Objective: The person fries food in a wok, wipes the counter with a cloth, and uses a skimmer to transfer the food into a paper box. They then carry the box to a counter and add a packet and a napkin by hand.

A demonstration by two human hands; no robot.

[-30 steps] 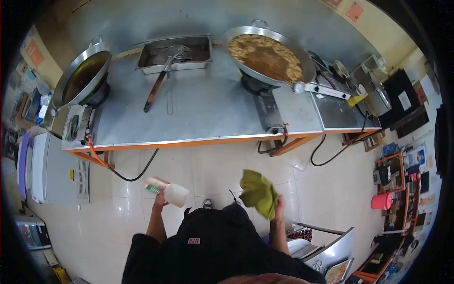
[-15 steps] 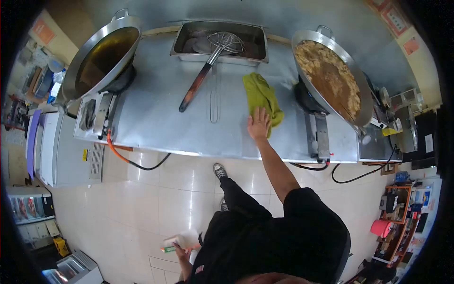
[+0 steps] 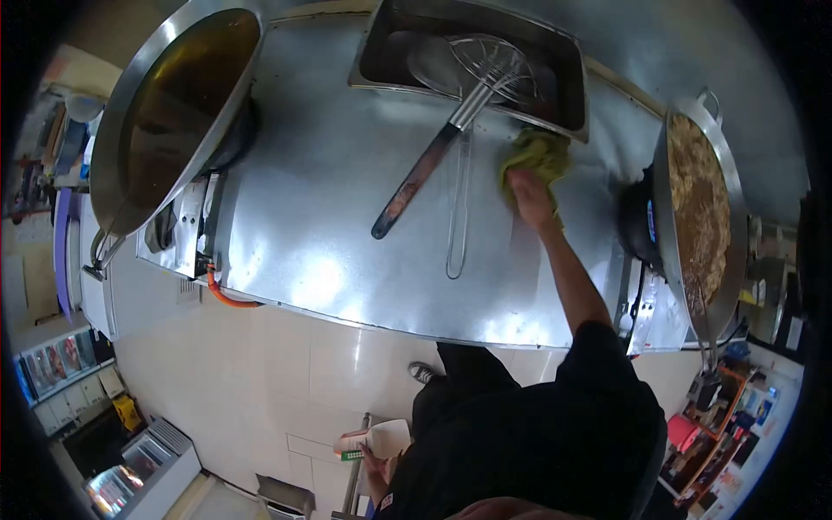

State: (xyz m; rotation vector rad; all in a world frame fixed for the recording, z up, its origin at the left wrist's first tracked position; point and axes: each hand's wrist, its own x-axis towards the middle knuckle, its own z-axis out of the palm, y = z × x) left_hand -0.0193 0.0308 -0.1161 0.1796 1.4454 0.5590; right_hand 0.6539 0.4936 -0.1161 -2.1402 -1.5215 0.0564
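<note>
My right hand (image 3: 532, 201) presses a yellow-green cloth (image 3: 544, 158) against the steel counter (image 3: 321, 182), close below the metal pan's front rim; the fingertips are partly hidden in the bunched cloth. Left of it, a large whisk (image 3: 416, 180) with a dark, worn handle leans on the rim of the rectangular metal pan (image 3: 468, 97). A thin wire-handled utensil (image 3: 458, 230) also rests there, its handle on the counter. Low at my left side, my left hand (image 3: 375, 466) is closed on a small white package with red and green markings (image 3: 354, 445).
A big wok of dark oil (image 3: 182, 113) stands on a burner at the left. Another wok, with brown food frying (image 3: 700, 208), stands at the right. An orange hose (image 3: 227, 293) runs off the counter's front edge. Below lies a tiled floor (image 3: 260, 373).
My right hand has pushed the cloth away from me toward the metal pan, and the cloth has bunched up. My body and view have moved nearer the counter. The left hand still holds the package.
</note>
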